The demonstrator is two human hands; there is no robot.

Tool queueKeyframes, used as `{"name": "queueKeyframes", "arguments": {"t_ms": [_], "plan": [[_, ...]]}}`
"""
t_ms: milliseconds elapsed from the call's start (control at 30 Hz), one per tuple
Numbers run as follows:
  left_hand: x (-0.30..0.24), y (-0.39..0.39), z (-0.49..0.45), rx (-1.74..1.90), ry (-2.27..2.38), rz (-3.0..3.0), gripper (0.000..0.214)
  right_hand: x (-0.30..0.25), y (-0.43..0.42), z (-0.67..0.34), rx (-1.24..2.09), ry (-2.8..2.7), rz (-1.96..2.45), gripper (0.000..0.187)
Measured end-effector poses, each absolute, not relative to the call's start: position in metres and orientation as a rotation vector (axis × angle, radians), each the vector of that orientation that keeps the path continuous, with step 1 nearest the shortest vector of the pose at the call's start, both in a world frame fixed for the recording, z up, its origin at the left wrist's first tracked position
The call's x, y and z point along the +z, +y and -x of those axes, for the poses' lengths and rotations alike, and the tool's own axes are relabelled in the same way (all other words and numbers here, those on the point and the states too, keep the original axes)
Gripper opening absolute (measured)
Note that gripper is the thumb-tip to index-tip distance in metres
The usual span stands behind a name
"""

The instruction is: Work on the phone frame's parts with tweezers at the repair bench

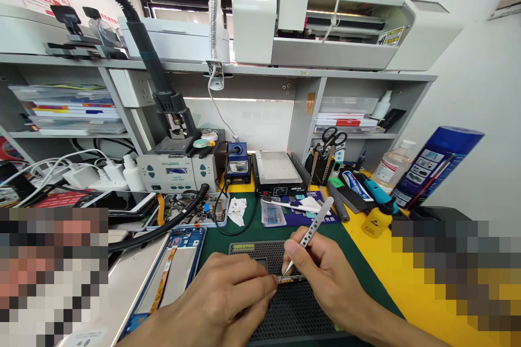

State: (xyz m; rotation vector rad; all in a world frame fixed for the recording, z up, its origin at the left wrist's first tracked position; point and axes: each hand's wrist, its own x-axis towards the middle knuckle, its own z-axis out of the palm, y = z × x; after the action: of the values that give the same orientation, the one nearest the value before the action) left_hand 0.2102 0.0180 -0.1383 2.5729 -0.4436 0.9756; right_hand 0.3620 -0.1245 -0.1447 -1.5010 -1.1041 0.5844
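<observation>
My right hand (pixel 328 271) is closed around metal tweezers (pixel 316 223) with a row of holes in the handle, slanted tip-down. The tweezer tip meets a thin strip-like part (pixel 291 279) with gold-coloured spots, possibly a small circuit board. My left hand (pixel 232 287) has its fingers pressed together at the left end of this strip, and the fingertips partly hide it. Beneath both hands lies a black textured work pad (pixel 299 314) on a green mat (pixel 354 260).
To the left is an opened tablet (pixel 183 260) with an orange flex cable (pixel 165 276). A black hose (pixel 163 236) crosses nearby from the hot-air station (pixel 179 171). A heating plate (pixel 280 168) stands behind. At right are a yellow bottle (pixel 376 220) and a blue spray can (pixel 437 165).
</observation>
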Motion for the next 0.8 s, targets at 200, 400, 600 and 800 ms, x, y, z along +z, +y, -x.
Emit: {"name": "queueKeyframes", "arguments": {"t_ms": [200, 400, 600, 800], "plan": [[-0.1380, 0.0182, -0.2097, 0.955, -0.441, -2.577, 0.021, -0.1434, -0.1249, -0.3616, 0.582, -1.090, 1.510, 0.043], [-0.1391, 0.0181, -0.2092, 0.942, -0.428, -2.583, 0.019, -0.1456, -0.1239, -0.3630, 0.585, -1.100, 1.526, 0.043], [-0.1386, 0.0181, -0.2093, 0.954, -0.439, -2.578, 0.019, -0.1459, -0.1275, -0.3618, 0.573, -1.143, 1.530, 0.042], [-0.1381, 0.0175, -0.2093, 0.949, -0.424, -2.583, 0.019, -0.1432, -0.1292, -0.3620, 0.498, -1.233, 1.564, 0.041]]}}
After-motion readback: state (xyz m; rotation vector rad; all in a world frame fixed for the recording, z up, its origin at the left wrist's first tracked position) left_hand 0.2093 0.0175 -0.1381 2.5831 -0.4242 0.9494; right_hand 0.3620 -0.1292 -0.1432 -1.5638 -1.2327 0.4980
